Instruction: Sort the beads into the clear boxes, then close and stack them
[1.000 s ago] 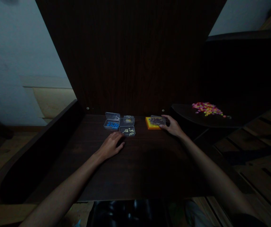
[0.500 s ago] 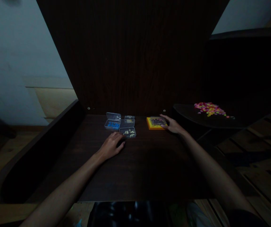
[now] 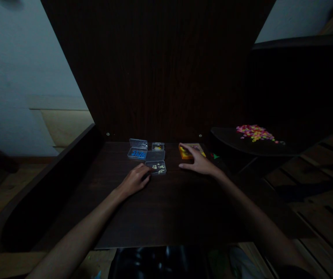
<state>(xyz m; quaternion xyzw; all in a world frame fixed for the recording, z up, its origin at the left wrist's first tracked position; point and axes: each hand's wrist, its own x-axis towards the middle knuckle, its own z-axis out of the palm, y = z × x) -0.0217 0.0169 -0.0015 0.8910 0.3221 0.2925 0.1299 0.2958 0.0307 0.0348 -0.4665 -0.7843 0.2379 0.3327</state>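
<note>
My left hand [image 3: 137,179] rests palm down on the dark table, thumb apart from the fingers. Its fingertips touch the left edge of a clear plastic box [image 3: 158,168] with small pale pieces inside; this box's lid [image 3: 155,155] lies folded back. My right hand [image 3: 199,161] hovers in front of a flat yellow-orange case [image 3: 186,154], fingers and thumb spread, with nothing visible between them. Part of the case, with darker contents on top, is hidden behind the fingers. Behind the left hand stands an open clear box of blue pieces [image 3: 138,154].
A smaller clear box with yellow bits [image 3: 158,147] sits at the back. Pink, red and yellow pieces lie heaped [image 3: 256,132] on a dark side shelf [image 3: 230,139]. Something small and green [image 3: 215,156] is right of the case. A raised side panel [image 3: 47,186] borders the table's left.
My right hand has moved left and nearer from the case's right edge, off it, and its fingers now spread in front. The green thing has come into sight. My left hand stays by the pale pieces.
</note>
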